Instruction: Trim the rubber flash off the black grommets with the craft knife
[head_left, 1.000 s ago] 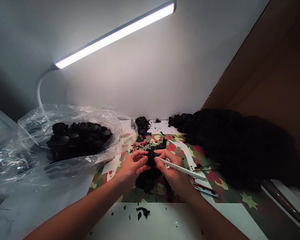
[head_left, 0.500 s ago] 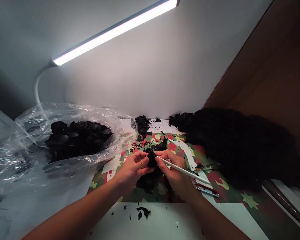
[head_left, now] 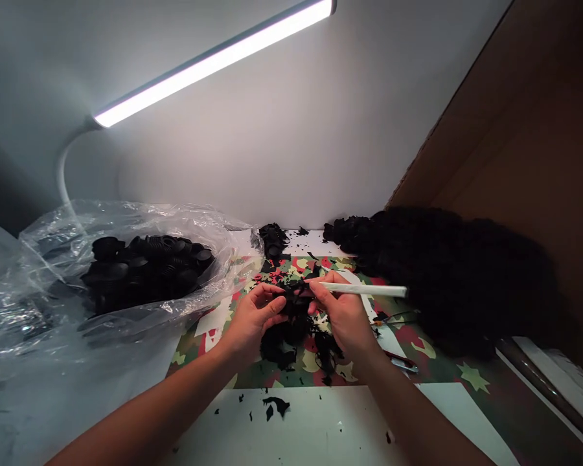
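My left hand (head_left: 255,317) pinches a small black rubber part (head_left: 291,299) above the camouflage-patterned mat (head_left: 432,349). My right hand (head_left: 342,314) grips a thin white stick-like tool (head_left: 369,290), whose tip meets the black part; the shaft points right and lies nearly level. Below my hands sits a pile of black trimmings (head_left: 284,340) on the mat.
A clear plastic bag (head_left: 53,291) at the left holds several black round parts (head_left: 146,268). A large heap of black parts (head_left: 457,278) lies at the right by a brown board (head_left: 529,142). A red-handled metal tool (head_left: 402,362) lies on the mat. A lamp bar (head_left: 214,61) glows overhead.
My right hand has swung the white tool's shaft up from slanting down-right to almost level. Both hands rose a little with the black part.
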A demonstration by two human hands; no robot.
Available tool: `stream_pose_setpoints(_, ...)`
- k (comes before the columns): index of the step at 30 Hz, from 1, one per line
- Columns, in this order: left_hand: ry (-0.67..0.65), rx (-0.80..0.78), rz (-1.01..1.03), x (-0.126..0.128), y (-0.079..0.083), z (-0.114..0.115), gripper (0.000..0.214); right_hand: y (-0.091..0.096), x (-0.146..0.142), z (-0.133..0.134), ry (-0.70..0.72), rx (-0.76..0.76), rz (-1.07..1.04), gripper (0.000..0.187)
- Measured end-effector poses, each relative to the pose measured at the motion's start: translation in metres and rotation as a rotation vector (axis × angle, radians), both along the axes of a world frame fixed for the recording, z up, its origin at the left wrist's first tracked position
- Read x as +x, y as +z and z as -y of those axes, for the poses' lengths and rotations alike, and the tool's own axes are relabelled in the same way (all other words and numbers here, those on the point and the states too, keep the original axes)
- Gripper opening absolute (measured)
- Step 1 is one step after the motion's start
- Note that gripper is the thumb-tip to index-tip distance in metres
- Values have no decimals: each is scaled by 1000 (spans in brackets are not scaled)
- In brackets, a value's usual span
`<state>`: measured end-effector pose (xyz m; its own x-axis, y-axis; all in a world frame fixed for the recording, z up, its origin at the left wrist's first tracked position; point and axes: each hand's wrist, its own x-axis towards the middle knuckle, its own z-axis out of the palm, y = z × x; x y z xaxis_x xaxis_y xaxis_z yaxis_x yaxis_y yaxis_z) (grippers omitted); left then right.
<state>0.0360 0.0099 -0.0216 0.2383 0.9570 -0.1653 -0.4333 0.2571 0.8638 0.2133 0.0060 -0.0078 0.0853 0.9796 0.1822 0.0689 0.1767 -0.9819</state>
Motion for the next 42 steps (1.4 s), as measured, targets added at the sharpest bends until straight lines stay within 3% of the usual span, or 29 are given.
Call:
stream_pose_setpoints(3,-22,51,-115,1,0,-1,44,-4,-4,-3,77,-78,-216,27)
stream_pose_setpoints(10,-92,165,-242,1,-1,-2,40,-10,-9,-2,78,-133,-291,35)
stream_pose_setpoints(12,-166,194,-251,1,-2,-1,39,-9,-10,-1,25,-109,-137,35)
stream_pose_setpoints(15,-256,218,-261,0,1,1,38,-6,-3,-4,-178,68,315,29)
stream_pose_setpoints(17,-235,233,-288,-1,3,2,39,-5,8,-10,-304,171,546,24)
stream_pose_setpoints(20,-134,258,-329,-7,7,2,40,-8,32,-22,-371,173,639,21)
stream_pose_setpoints(22,-73,268,-343,-11,7,1,40,-12,45,-27,-343,135,633,22)
stream_pose_setpoints(26,-17,299,-382,-16,4,-2,34,-16,52,-27,-138,80,600,31)
stream_pose_setpoints(30,26,320,-400,-16,3,-6,35,-9,40,-15,2,168,450,28)
stream_pose_setpoints(35,14,356,-429,-15,4,-5,51,0,19,2,193,111,203,22)
stream_pose_setpoints(39,5,383,-462,-13,2,-1,53,2,0,11,160,105,351,13)
stream_pose_setpoints(42,36,405,-518,-10,1,4,51,1,-12,12,108,128,339,12)
